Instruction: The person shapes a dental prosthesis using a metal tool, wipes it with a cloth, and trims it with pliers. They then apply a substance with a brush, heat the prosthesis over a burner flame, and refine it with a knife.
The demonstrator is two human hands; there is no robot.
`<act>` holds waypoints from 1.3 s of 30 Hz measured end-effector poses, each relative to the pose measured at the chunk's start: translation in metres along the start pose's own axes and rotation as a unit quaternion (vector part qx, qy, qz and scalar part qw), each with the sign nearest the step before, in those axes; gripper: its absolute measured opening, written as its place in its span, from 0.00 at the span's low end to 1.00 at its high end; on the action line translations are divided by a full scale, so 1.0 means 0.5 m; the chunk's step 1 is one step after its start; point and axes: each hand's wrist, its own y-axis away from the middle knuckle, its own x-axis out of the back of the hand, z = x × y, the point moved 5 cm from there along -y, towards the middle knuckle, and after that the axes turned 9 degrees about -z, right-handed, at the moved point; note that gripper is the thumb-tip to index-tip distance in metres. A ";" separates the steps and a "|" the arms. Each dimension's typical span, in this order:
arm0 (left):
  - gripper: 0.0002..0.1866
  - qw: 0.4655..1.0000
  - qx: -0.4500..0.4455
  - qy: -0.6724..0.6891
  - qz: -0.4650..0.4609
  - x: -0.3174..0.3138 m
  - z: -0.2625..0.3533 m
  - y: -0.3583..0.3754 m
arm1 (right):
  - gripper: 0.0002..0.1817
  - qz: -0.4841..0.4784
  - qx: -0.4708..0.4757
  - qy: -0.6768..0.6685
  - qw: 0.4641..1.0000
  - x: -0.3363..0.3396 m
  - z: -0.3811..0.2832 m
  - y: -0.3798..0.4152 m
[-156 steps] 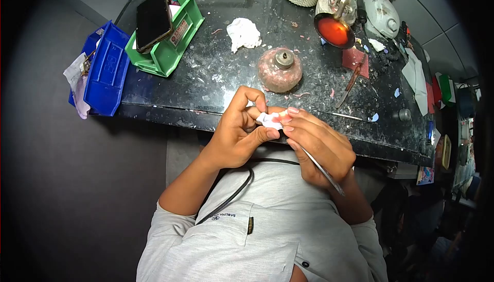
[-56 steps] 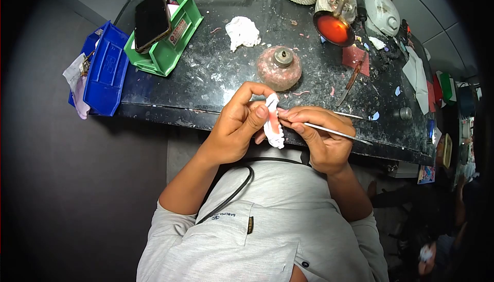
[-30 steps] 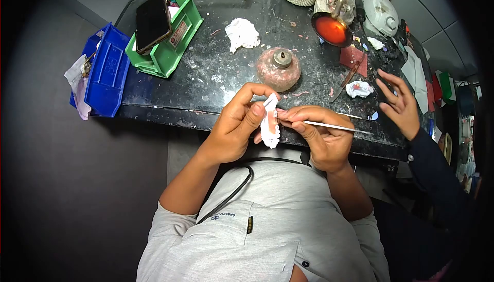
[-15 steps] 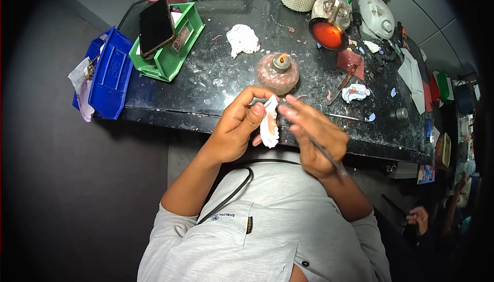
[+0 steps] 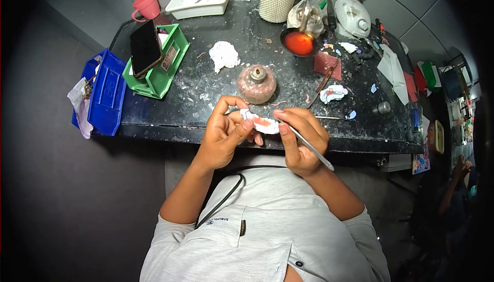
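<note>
A: Two bare hands meet over the near edge of a dark, speckled desk [image 5: 206, 83]. What does each one have?

B: Left hand [image 5: 222, 137] has its grip clenched on a white dental cast [image 5: 259, 123] with pink wax along its arch, thumb on the near side and fingers curled over the far side. The cast lies roughly level, just in front of the desk edge, between both hands.

A: And the right one?

B: Right hand [image 5: 301, 140] is grasping a thin metal tool [image 5: 312, 148], pinched like a pen. Its handle slants away toward the person's right; the tip end meets the cast, though the exact contact is hidden by the fingers.

A: What sits on the desk beyond them?

B: A round pinkish spirit burner [image 5: 257, 83] stands just behind the hands. A crumpled white lump [image 5: 223, 55] lies farther back to the left, and a second dental cast [image 5: 333, 93] lies to the right. A green bin [image 5: 157, 65] with a black phone [image 5: 145, 48] resting on it sits at the left end, beside a blue bin [image 5: 105, 92].
</note>
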 end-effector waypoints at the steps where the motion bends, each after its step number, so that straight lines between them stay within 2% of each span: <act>1: 0.17 1.000 -0.002 -0.001 -0.003 -0.002 -0.003 -0.001 | 0.08 0.002 0.003 0.002 1.000 -0.009 -0.002 0.006; 3: 0.16 0.999 -0.037 -0.036 0.012 0.000 -0.002 0.000 | 0.09 0.100 -0.065 -0.146 0.982 -0.019 0.021 0.027; 5: 0.16 0.998 -0.046 -0.045 0.021 0.001 0.000 0.002 | 0.10 0.026 0.025 -0.051 0.998 -0.009 0.013 0.014; 7: 0.16 0.997 -0.058 -0.037 0.024 0.003 -0.001 0.004 | 0.10 0.002 0.076 0.021 0.997 -0.010 -0.011 0.001; 8: 0.16 0.997 -0.059 -0.037 0.019 0.002 0.002 0.005 | 0.12 -0.008 0.093 0.008 0.996 -0.014 -0.010 0.002; 17: 0.19 0.995 -0.066 -0.064 0.041 -0.003 -0.001 0.013 | 0.13 -0.042 0.103 0.055 0.992 -0.015 -0.018 0.009; 24: 0.17 0.987 -0.128 -0.097 -0.009 -0.012 0.009 0.010 | 0.13 -0.047 0.119 0.067 0.989 -0.012 -0.024 0.013; 39: 0.19 0.990 -0.097 -0.103 0.023 -0.015 0.009 0.023 | 0.13 -0.065 0.151 0.037 0.986 -0.016 -0.026 0.005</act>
